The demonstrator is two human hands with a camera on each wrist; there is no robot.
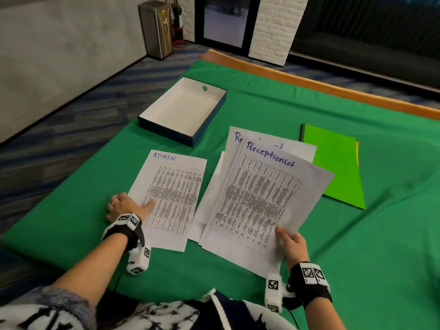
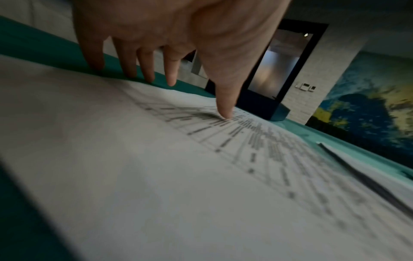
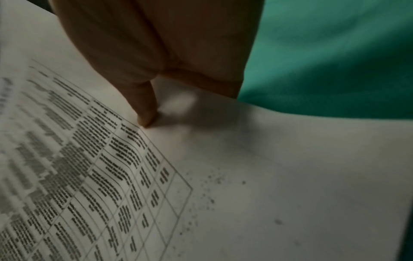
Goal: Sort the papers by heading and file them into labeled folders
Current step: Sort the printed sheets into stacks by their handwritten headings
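A printed sheet headed "ADMIN" point(image 1: 170, 198) lies flat on the green cloth. My left hand point(image 1: 126, 206) rests on its left edge, thumb on the print and straight fingers spread on the cloth; the left wrist view shows the thumb tip point(image 2: 225, 109) pressing the ADMIN sheet point(image 2: 156, 176). My right hand point(image 1: 291, 244) pinches the lower right corner of a sheet headed "Receptionist" point(image 1: 257, 198), lifted slightly over other white sheets point(image 1: 235, 139). The right wrist view has the thumb point(image 3: 145, 113) on top of the Receptionist sheet point(image 3: 245, 176). Green and yellow folders point(image 1: 333, 163) lie to the right.
An open, empty white box with dark blue sides point(image 1: 183, 110) stands at the back left of the cloth. The table's wooden edge point(image 1: 309, 82) runs along the far side. A metal bin point(image 1: 156, 29) stands on the floor beyond.
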